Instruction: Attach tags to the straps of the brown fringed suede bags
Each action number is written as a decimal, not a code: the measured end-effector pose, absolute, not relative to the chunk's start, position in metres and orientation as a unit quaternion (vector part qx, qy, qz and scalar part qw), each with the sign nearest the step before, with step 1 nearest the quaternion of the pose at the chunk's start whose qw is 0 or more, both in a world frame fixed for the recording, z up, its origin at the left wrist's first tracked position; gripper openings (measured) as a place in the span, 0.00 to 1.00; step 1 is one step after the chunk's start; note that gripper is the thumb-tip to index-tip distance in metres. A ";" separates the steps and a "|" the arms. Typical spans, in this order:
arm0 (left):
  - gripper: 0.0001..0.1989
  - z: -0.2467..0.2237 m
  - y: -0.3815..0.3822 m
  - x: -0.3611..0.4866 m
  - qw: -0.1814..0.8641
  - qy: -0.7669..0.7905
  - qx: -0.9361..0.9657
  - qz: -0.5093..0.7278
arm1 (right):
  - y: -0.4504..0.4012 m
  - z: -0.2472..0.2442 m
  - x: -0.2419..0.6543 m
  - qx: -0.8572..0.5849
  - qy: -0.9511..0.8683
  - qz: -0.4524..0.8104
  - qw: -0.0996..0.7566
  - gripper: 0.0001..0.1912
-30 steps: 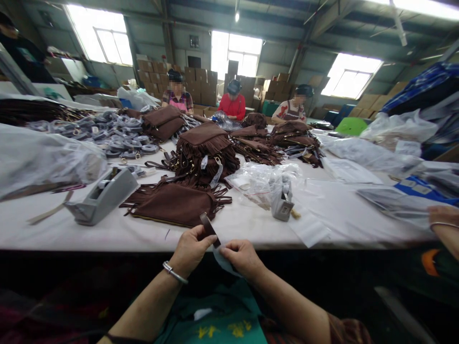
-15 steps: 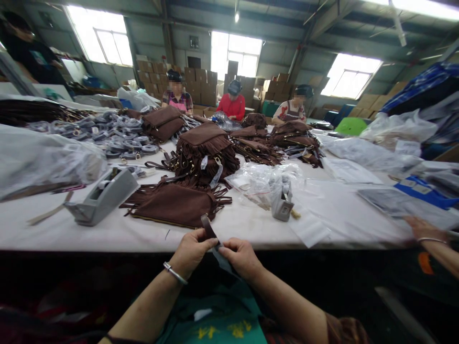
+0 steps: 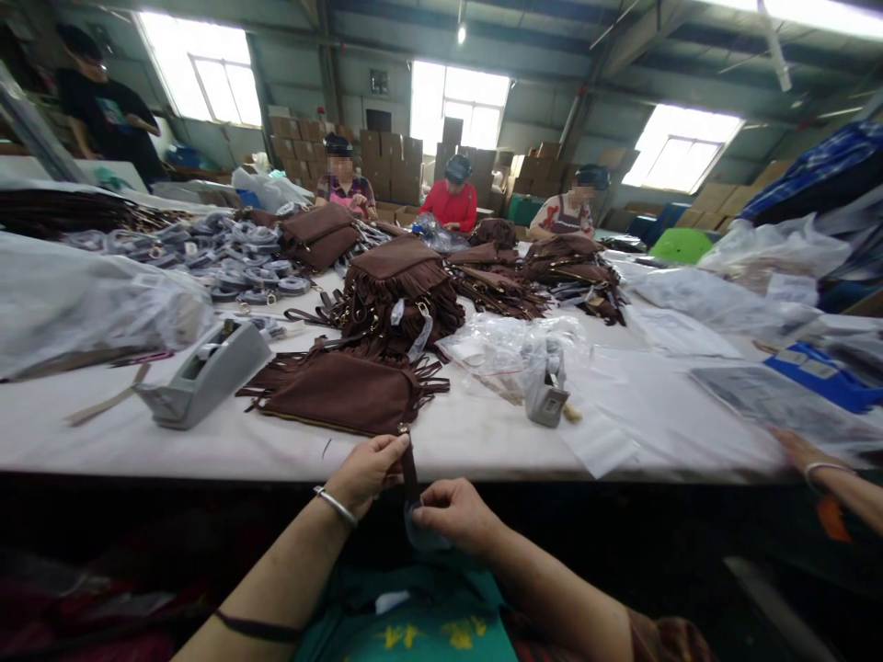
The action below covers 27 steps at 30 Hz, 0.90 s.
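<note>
At the middle of the near edge of the surface (image 3: 483,452), you hold a narrow brown strap (image 3: 409,473) almost upright in front of you. Your left hand (image 3: 365,471) has thumb and fingers clamped on its upper part, just below a small metal fitting (image 3: 404,429) at the top. Your right hand (image 3: 459,517) is lower and to the right, its thumb and fingers pinched together on the translucent wrapping (image 3: 426,538) around the lower end; whether they also grip the strap beneath, you cannot tell from this angle.

Expect the strap to weigh very little. It looks like leather or something similar: pliant along its length, firm enough to stand up from your pinch, and unlikely to break, though a fingernail or a sharp crease might mark its face. The wrapping should be the trickier part, thin, slick and easily wrinkled or torn, so a flat pinch with the pads suits it better than a hard tug. The best hold on the strap is probably by its bare edges near the fitting, where nothing slides under your fingers.

Beyond your hands lies a fringed brown bag (image 3: 338,391), with a grey tape dispenser (image 3: 207,377) to its left.
</note>
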State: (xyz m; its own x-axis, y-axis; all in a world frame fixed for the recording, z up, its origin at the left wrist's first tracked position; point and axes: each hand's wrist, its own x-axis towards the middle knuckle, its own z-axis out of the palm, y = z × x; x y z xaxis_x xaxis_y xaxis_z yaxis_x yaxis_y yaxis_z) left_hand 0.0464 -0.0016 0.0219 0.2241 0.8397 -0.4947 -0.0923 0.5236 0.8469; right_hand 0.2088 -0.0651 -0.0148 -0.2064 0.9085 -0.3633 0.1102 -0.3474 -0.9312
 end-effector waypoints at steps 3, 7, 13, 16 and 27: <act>0.20 0.013 -0.001 0.052 0.694 0.528 0.356 0.336 | -0.070 -0.015 0.210 -0.545 -0.460 0.621 0.325 0.13; 0.20 -0.004 -0.014 0.059 0.714 0.524 0.355 0.301 | -0.068 -0.021 0.215 -0.567 -0.423 0.615 0.348 0.15; 0.25 -0.013 -0.033 0.050 0.760 0.504 0.319 0.258 | -0.044 -0.023 0.210 -0.596 -0.384 0.620 0.337 0.13; 0.26 -0.016 -0.045 0.047 0.783 0.487 0.306 0.237 | -0.029 -0.020 0.203 -0.611 -0.409 0.598 0.320 0.09; 0.26 -0.026 -0.044 0.055 0.735 0.545 0.283 0.288 | 0.010 -0.044 0.199 -0.610 -0.518 0.513 0.311 0.26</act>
State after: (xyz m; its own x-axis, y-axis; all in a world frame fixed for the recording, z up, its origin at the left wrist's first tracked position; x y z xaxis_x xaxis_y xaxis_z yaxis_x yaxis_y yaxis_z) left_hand 0.0550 -0.0438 -0.0256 0.2395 0.7317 -0.6382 -0.1151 0.6741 0.7296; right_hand 0.1991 0.0096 -0.0442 -0.0634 0.9506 -0.3040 0.3132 -0.2703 -0.9104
